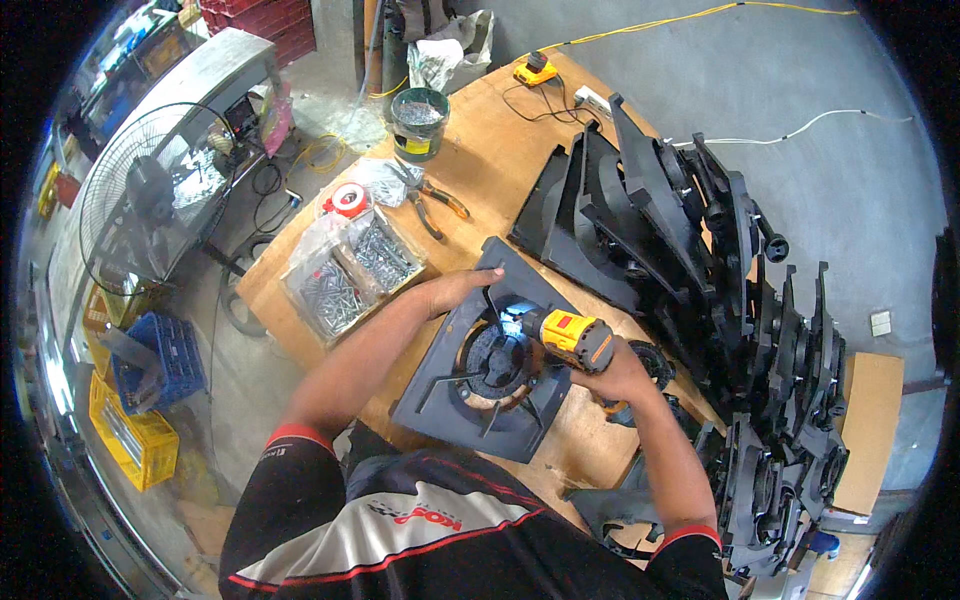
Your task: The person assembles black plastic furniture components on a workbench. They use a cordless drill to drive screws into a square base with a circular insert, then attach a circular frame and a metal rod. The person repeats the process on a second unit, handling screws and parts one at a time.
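A dark, square gas burner plate [430, 420] with a round burner [497, 362] and bent metal prongs lies on the wooden table in front of me. My left hand [462, 291] grips its left far edge, fingertips close to the far prong. In my right hand [618, 375] is a yellow and black cordless drill [572, 338], held sideways across the plate. Its lit tip points left at the base of the far prong. The bit's exact contact is lost in the glare.
An open box of screws [350, 270], red-and-white tape [348, 200], pliers [440, 205] and a bucket [420, 122] stand on the wooden table [480, 185]. Stacked black burner plates [690, 230] crowd the right side. Near the far edge sits a charger [536, 70]; a fan [150, 195] stands left.
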`<state>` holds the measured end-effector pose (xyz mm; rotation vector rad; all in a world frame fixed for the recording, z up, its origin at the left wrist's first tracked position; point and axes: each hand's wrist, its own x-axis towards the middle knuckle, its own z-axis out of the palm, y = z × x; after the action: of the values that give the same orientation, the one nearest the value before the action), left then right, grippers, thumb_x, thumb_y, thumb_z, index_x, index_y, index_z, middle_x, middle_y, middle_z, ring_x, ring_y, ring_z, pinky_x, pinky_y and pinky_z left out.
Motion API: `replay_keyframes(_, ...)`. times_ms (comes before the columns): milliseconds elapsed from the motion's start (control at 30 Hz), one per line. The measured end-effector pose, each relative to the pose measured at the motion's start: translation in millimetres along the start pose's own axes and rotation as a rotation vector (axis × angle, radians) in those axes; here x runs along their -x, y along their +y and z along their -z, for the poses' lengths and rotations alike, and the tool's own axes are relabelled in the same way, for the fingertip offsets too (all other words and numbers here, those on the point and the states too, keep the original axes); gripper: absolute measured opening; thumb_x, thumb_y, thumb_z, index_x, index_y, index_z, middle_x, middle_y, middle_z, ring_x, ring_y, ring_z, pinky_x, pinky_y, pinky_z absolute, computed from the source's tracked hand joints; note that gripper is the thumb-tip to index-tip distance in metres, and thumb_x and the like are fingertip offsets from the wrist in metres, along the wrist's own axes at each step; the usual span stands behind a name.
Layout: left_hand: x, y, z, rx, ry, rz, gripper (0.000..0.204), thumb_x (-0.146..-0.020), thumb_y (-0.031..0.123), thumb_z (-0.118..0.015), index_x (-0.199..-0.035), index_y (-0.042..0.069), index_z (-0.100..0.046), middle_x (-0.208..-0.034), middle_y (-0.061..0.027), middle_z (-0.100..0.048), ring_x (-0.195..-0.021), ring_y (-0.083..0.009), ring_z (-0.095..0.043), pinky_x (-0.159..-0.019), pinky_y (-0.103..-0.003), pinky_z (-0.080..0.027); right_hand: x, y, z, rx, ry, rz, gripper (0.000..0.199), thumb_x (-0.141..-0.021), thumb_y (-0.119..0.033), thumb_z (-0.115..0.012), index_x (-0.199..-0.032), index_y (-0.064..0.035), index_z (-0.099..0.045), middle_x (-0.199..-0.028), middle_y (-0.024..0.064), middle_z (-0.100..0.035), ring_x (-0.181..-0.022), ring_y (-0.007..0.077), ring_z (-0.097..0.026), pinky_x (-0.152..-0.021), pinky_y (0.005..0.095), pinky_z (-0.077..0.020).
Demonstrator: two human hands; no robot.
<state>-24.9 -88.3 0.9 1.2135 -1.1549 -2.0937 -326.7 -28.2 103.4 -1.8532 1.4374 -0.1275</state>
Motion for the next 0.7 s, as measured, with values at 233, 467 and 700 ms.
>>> replay_keyframes(233, 14, 20, -6, -0.030, -0.023, 0.057, 0.069, -0.096, 0.055, -0.053, -0.138, 0.000, -0.052, -0.134, -0.0151, -0.059, -0.116, -0.0239, -0.059, -0.102, -0.035, -0.044, -16, 21, 12, -0.024, -0.073, 0.057, 0.055, -0.062, -0.017, -0.086, -0.111, -0.0011, -0.066, -0.103, 0.0154, -0.072, -0.096, 0.0277, -0.070, -0.089, 0.0366, -0.0536)
replay_keyframes(467, 21, 21, -8, -0.003, 0.015, 0.044, 0.058, -0.099, 0.048, -0.051, -0.134, 0.002, -0.056, -0.127, -0.0109, -0.063, -0.109, -0.0184, -0.062, -0.097, -0.031, -0.047, -9, -9, 20, 0.311, -0.052, 0.280, 0.060, -0.059, -0.011, -0.088, -0.114, -0.0026, -0.064, -0.107, 0.0156, -0.071, -0.099, 0.0273, -0.068, -0.091, 0.0345, -0.0517)
replay_keyframes(700, 20, 19, -9, -0.011, 0.033, 0.045, 0.062, -0.097, 0.051, -0.053, -0.134, 0.000, -0.056, -0.124, -0.0125, -0.064, -0.107, -0.0198, -0.062, -0.096, -0.032, -0.046, -18, 13, 18, 0.175, -0.082, 0.069, 0.052, -0.060, -0.011, -0.087, -0.107, -0.0018, -0.066, -0.100, 0.0153, -0.072, -0.089, 0.0280, -0.069, -0.084, 0.0352, -0.0535)
